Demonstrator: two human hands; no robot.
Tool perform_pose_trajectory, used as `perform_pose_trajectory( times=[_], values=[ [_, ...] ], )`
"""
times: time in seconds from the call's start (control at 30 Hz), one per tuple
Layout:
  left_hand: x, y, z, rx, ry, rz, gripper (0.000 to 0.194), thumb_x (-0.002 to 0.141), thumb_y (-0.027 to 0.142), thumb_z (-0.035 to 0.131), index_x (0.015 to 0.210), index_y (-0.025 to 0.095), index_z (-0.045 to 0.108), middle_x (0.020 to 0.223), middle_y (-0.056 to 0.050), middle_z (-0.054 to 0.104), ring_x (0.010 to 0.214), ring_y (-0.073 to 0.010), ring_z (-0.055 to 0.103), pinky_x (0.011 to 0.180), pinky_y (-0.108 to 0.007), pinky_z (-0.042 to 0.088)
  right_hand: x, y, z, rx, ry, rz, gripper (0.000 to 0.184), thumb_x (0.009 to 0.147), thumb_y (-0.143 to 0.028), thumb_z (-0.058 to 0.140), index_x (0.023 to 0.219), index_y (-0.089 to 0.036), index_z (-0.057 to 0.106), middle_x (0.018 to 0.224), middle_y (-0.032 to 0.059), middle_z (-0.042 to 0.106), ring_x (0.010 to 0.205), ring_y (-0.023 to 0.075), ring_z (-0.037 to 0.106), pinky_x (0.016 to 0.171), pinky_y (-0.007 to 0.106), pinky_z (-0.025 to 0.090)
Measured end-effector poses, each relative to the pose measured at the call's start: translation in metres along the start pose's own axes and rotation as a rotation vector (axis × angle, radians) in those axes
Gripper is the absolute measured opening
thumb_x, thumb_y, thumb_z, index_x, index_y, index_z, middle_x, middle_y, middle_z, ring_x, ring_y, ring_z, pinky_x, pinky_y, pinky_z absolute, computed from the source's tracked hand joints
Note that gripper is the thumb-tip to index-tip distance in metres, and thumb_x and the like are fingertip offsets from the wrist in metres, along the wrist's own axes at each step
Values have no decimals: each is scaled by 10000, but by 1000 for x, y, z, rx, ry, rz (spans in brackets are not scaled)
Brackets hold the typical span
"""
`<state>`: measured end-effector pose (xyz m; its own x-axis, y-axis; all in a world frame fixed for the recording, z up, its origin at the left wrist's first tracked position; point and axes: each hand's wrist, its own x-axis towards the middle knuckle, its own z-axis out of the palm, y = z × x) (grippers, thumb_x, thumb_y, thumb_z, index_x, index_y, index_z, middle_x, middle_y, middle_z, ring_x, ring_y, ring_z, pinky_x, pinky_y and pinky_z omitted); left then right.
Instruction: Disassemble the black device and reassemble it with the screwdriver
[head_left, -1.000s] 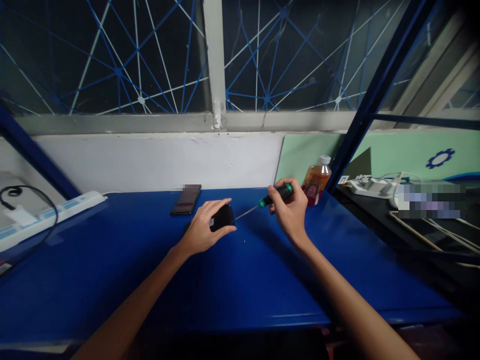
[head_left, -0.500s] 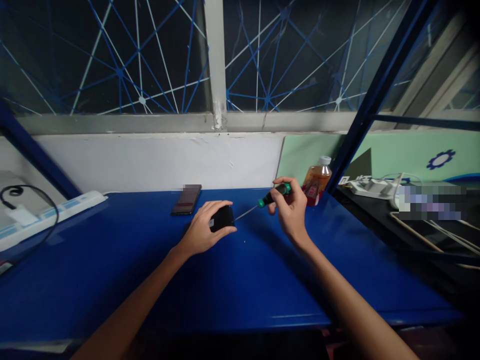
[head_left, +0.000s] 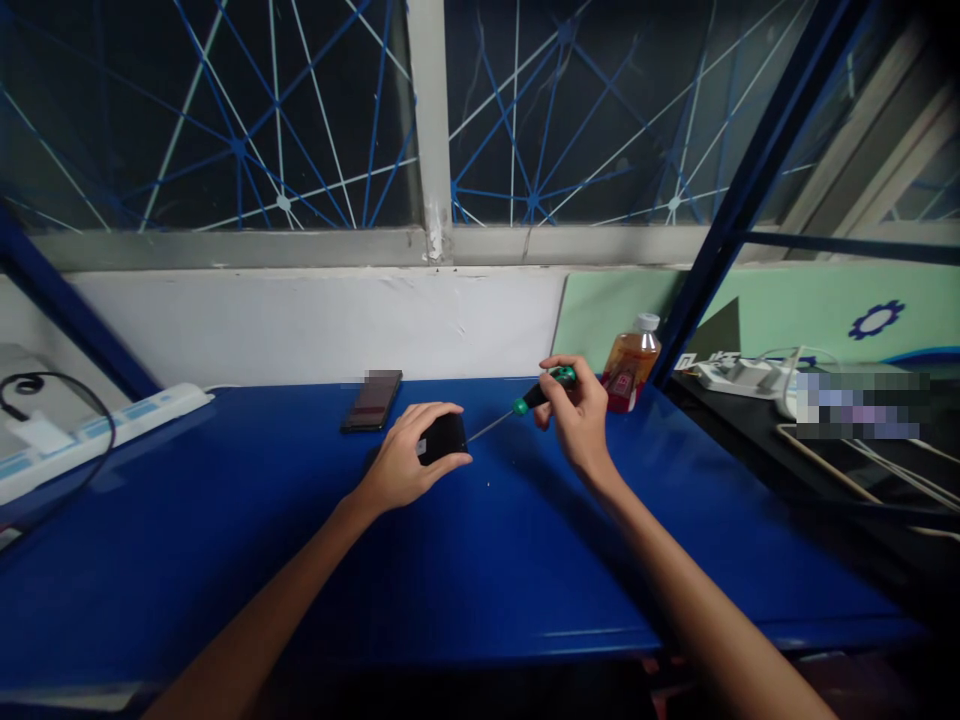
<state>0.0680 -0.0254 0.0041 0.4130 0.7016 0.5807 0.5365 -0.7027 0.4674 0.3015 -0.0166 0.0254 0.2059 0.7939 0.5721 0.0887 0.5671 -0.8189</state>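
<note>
My left hand (head_left: pixel 405 458) is closed round a small black device (head_left: pixel 444 437) that rests on the blue table (head_left: pixel 465 560). My right hand (head_left: pixel 576 412) pinches the green and black handle of a thin screwdriver (head_left: pixel 525 402). The metal shaft slants down to the left, and its tip meets the right side of the black device. A tiny pale speck (head_left: pixel 488 485), perhaps a screw, lies on the table just in front of the device.
A dark phone (head_left: pixel 372 399) lies flat behind my left hand. An orange-liquid bottle (head_left: pixel 632 374) stands at the back right, beside a blue frame post (head_left: pixel 742 190). A white power strip (head_left: pixel 97 428) with a black cable sits far left. Chargers and cables clutter the black surface (head_left: pixel 825 450) to the right.
My right hand's fingers have shifted along the screwdriver handle, as if turning it. The left hand and the black device have stayed put.
</note>
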Motion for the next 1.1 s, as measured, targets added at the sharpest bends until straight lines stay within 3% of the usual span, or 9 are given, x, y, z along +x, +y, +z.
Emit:
perform_pose_trajectory(
  times=[0.17,0.37,0.53,0.63,0.8,1.1],
  values=[
    [1,0,0,-5,10,7,444,821,427,673,1213,269,537,1191,-80,604,1132,-286,542,972,-493,450,-3,-3,2,-107,51,4,280,845,-431,607,1014,-216,544,531,-73,485,366,83,459,373,221,363],
    [0,-1,1,-2,-2,5,445,817,420,680,1212,271,538,1190,-77,604,1125,-282,544,977,-488,450,-3,3,1,7,4,-17,228,882,-337,508,1079,-222,515,578,-63,512,395,93,496,414,235,400],
    [1,0,1,-12,1,4,439,819,442,669,1201,263,551,1178,-89,610,1125,-298,546,969,-510,452,-3,0,3,-136,104,-54,236,829,-401,633,947,-211,558,549,-68,489,393,85,474,396,222,370],
    [1,-1,1,-13,1,4,439,819,440,676,1198,255,550,1182,-89,611,1131,-294,544,976,-507,447,0,2,0,-149,69,-43,246,834,-436,623,883,-200,569,543,-56,505,418,93,503,409,218,385],
    [0,-2,0,-8,10,4,429,818,424,677,1201,277,548,1188,-77,607,1126,-285,546,978,-497,443,4,13,-6,-17,-25,8,196,887,-372,507,973,-203,553,555,-49,532,426,105,529,412,221,384],
    [0,-1,1,2,2,1,429,815,412,681,1201,280,548,1188,-72,609,1123,-285,549,972,-486,451,0,-1,0,-156,76,-34,243,828,-438,641,823,-211,557,569,-49,507,398,81,470,396,229,368]
  ],
)
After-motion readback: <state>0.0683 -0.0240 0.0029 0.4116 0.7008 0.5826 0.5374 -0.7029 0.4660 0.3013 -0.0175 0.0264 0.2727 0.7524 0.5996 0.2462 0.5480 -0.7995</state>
